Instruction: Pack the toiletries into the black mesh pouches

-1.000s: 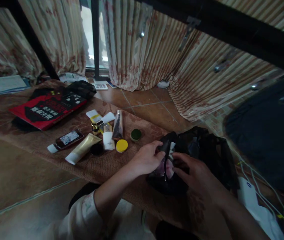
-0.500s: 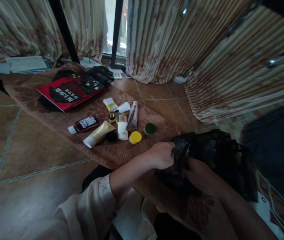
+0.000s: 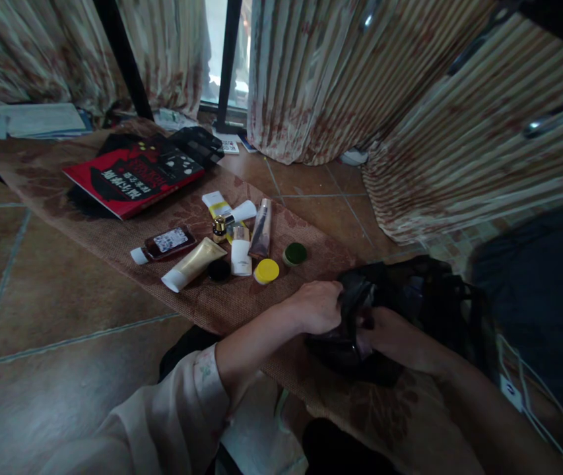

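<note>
A shiny black bag (image 3: 414,290) lies at the right end of the cloth-covered table. My left hand (image 3: 318,307) is closed on the bag's near-left edge and holds its mouth apart. My right hand (image 3: 390,336) reaches into that opening from the right; its fingertips are inside and in shadow, so whether they grip anything is hidden. Just beyond my left hand stand a yellow-lidded jar (image 3: 266,271) and a green-lidded jar (image 3: 294,254). Near them lie a gold tube (image 3: 193,264), a white bottle (image 3: 241,252), a pinkish tube (image 3: 261,229) and a black round lid (image 3: 219,271).
Farther left are a dark red bottle (image 3: 165,244), a small gold-capped bottle (image 3: 219,229) and a red-and-black book (image 3: 135,178). Striped curtains (image 3: 311,79) hang behind the table (image 3: 241,307). A white cable (image 3: 523,369) and a dark bulky shape (image 3: 538,290) are at the right.
My right hand has shifted slightly within the bag's mouth, and more of its fingers shows. The bag's opening has changed shape a little. My left hand keeps its hold.
</note>
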